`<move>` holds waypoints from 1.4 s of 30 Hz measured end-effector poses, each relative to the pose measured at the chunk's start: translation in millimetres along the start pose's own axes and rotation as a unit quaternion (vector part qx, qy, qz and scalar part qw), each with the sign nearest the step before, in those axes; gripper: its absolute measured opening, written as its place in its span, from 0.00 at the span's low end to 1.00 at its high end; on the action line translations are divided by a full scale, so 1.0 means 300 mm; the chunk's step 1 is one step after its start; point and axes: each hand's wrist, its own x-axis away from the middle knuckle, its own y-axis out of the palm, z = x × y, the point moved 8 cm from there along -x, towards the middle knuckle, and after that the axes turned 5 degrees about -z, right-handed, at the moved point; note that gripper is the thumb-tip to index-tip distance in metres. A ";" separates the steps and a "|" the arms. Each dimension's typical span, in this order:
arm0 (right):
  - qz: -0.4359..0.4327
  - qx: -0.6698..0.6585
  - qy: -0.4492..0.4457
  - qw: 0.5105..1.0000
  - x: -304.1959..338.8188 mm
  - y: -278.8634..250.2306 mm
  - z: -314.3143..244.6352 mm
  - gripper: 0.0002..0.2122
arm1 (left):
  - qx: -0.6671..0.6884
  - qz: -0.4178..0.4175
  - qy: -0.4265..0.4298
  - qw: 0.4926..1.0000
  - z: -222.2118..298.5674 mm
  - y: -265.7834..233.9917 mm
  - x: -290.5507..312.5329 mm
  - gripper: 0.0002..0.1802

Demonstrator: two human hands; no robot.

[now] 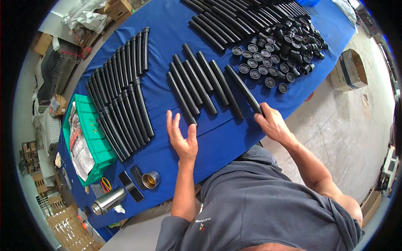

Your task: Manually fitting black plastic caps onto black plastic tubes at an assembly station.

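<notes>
My right hand (pixel 273 122) is closed around the near end of a black plastic tube (pixel 243 88), which slants up and left over the blue cloth. My left hand (pixel 182 138) has its fingers spread and holds nothing; its fingertips are beside the near end of another black tube (pixel 181 98). Several loose black tubes (pixel 202 74) lie side by side between my hands. To the right of them sits a heap of round black caps (pixel 268 54), some standing with their ringed faces up.
Tubes with collared ends (pixel 125 113) lie in rows at the left; more tubes (pixel 217 25) are stacked at the far side. A green crate (pixel 98 138), steel flask (pixel 109 201), phone (pixel 131 186) and metal cup (pixel 151 180) occupy the near left. A cardboard box (pixel 348 71) stands on the floor.
</notes>
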 end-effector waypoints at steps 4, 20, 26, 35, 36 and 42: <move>0.052 -0.088 -0.005 0.995 0.059 -0.004 -0.004 0.12 | 0.074 0.061 0.028 0.995 0.041 -0.055 0.029 0.19; 0.143 0.126 -0.205 0.960 0.062 -0.100 -0.117 0.22 | 0.717 -0.195 -0.239 0.625 0.013 0.163 0.114 0.18; 0.209 0.283 -0.056 0.934 -0.004 -0.261 0.046 0.26 | 0.756 -0.148 -0.252 0.585 -0.023 0.161 0.135 0.17; 0.274 0.289 -0.103 0.911 -0.001 -0.271 0.059 0.27 | 0.749 -0.140 -0.245 0.599 -0.034 0.164 0.147 0.18; 0.264 0.292 -0.074 0.916 -0.013 -0.270 0.078 0.27 | 0.750 -0.133 -0.251 0.597 -0.038 0.161 0.143 0.18; 0.233 0.279 -0.051 0.930 -0.030 -0.279 0.140 0.24 | 0.758 -0.131 -0.256 0.585 -0.032 0.169 0.140 0.19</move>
